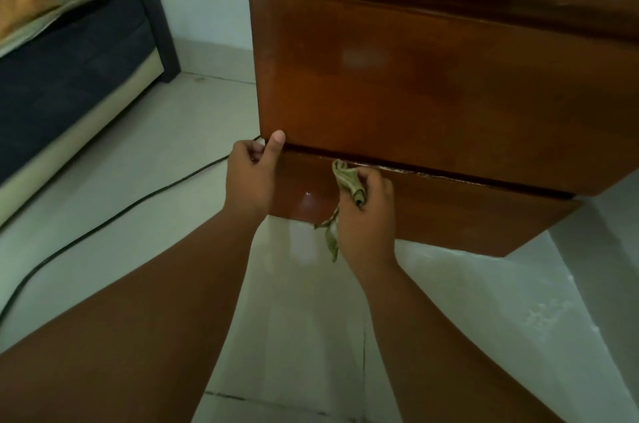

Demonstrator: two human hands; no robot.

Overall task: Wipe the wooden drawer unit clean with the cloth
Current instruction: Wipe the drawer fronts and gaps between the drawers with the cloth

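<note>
Forearms: two, bare, entering from the bottom edge and reaching forward and down toward the base of the furniture.

Left hand (250,177): fingers curled under the lower left corner of the middle drawer front, thumb pressed flat against its face. It grips the drawer edge and holds nothing else. Probably bracing or pulling the drawer; which one cannot be told.

Right hand (368,206): closed around the cloth (347,182), knuckles toward the camera, set against the top edge of the bottom drawer front, just below the gap between drawers.

Cloth: small, greenish, bunched; upper fold at the gap line, a loose tail hanging below the hand.

Wooden drawer unit (432,83): reddish-brown, glossy, standing on the pale tiled floor (304,318); bottom drawer front shows a bright reflection near the left hand.

Progress: judged mid-task. Work is at the lowest drawer's upper edge; no visible dust tells wiped surfaces from unwiped ones, so the remainder cannot be determined.

Other: black cable (103,222) on the floor at left; dark bed base (69,52) beyond.
</note>
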